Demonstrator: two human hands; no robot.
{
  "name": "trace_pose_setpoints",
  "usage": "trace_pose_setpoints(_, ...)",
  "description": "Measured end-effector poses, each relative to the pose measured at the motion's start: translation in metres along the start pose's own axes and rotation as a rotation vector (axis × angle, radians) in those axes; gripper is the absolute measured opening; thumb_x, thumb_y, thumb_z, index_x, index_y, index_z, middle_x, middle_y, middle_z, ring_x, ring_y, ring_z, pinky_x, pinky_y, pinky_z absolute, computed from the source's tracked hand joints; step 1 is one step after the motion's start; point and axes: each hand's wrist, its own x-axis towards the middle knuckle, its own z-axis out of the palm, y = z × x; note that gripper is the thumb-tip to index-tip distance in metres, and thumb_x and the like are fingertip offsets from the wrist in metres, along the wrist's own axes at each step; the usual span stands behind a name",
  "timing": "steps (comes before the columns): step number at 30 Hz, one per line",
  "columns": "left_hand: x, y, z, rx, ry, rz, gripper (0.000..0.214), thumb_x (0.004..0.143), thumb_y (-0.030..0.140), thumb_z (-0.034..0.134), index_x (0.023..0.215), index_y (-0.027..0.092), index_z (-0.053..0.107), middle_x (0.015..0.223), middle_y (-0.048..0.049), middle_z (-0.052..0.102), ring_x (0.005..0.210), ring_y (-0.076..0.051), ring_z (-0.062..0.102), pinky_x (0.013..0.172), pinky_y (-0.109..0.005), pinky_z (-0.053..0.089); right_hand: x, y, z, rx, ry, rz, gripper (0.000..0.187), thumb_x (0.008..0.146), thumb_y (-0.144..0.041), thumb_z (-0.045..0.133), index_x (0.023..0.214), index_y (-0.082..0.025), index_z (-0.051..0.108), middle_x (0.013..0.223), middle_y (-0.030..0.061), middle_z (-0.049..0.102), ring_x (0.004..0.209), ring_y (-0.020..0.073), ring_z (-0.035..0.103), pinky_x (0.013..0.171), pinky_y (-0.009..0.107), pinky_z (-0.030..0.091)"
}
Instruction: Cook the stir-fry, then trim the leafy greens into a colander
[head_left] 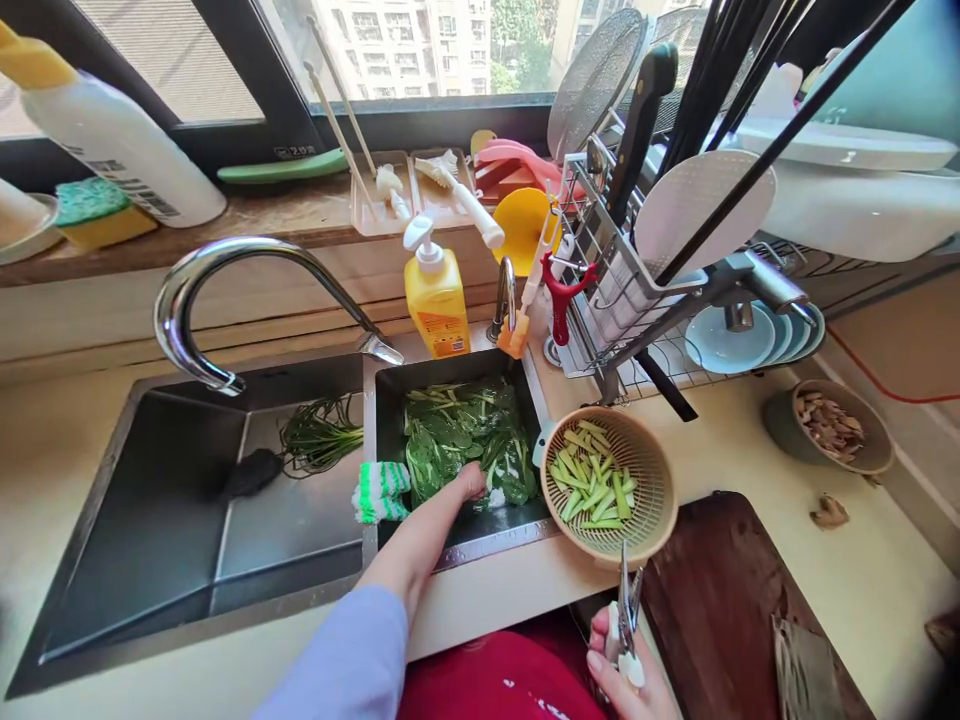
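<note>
My left hand (466,484) reaches into the small right sink basin (390,400), its fingers down among the leafy greens (465,435) lying in water; the fingertips are hidden in the leaves. My right hand (626,675) is at the bottom edge, closed round the white handles of a pair of scissors (628,605) whose blades point up. Just above the blades sits a beige colander (652,480) holding cut green stalks (592,480), at the counter edge beside the basin.
A chrome tap (225,290) arcs over the large left basin (187,520), which holds thin green chives (319,435). A green-striped cloth (381,490) hangs on the divider. Yellow soap bottle (436,295), dish rack (660,280), dark cutting board (720,600) and a bowl of scraps (832,425) lie around.
</note>
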Motion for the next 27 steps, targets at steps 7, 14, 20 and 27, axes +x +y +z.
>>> trace_pose_setpoints(7, -0.021, -0.008, -0.018, -0.393, -0.131, -0.014, 0.027, 0.065, 0.026, 0.072, 0.074, 0.013, 0.050, 0.061, 0.0011, 0.058, 0.054, -0.009, 0.057, 0.058, -0.022, 0.048, 0.009, 0.006, -0.004, -0.040, -0.167, 0.018, 0.042, 0.059, -0.048, 0.071, 0.088, -0.022, 0.057, 0.077, 0.0030, 0.058, 0.071, 0.0190, 0.055, 0.067, 0.029, 0.045)
trace_pose_setpoints(14, -0.084, -0.006, -0.027, -0.669, -0.233, 0.141, 0.035, 0.059, 0.025, 0.078, 0.083, 0.013, 0.055, 0.076, -0.0024, 0.063, 0.069, -0.012, 0.062, 0.067, -0.025, 0.052, 0.024, -0.014, 0.037, -0.158, -0.275, -0.077, 0.033, 0.065, -0.048, 0.065, 0.075, -0.019, 0.053, 0.063, -0.0017, 0.050, 0.058, 0.0138, 0.045, 0.056, 0.024, 0.036)
trace_pose_setpoints(20, -0.141, -0.007, -0.036, -0.674, -0.135, 0.401, 0.039, 0.051, 0.024, 0.081, 0.081, 0.012, 0.059, 0.073, -0.0008, 0.064, 0.065, -0.011, 0.060, 0.067, -0.024, 0.049, 0.061, -0.043, 0.105, -0.307, -0.176, -0.271, 0.026, 0.063, -0.041, 0.065, 0.070, -0.019, 0.052, 0.060, -0.0031, 0.051, 0.057, 0.0141, 0.046, 0.057, 0.025, 0.035)
trace_pose_setpoints(27, -0.176, -0.009, -0.048, -0.560, 0.001, 0.600, 0.033, 0.049, 0.023, 0.080, 0.073, 0.012, 0.059, 0.068, 0.0004, 0.063, 0.064, -0.012, 0.058, 0.065, -0.023, 0.047, 0.080, -0.049, 0.162, -0.107, -0.162, -0.252, 0.027, 0.057, -0.037, 0.068, 0.062, -0.019, 0.049, 0.051, -0.0052, 0.048, 0.049, 0.0123, 0.044, 0.050, 0.025, 0.036)
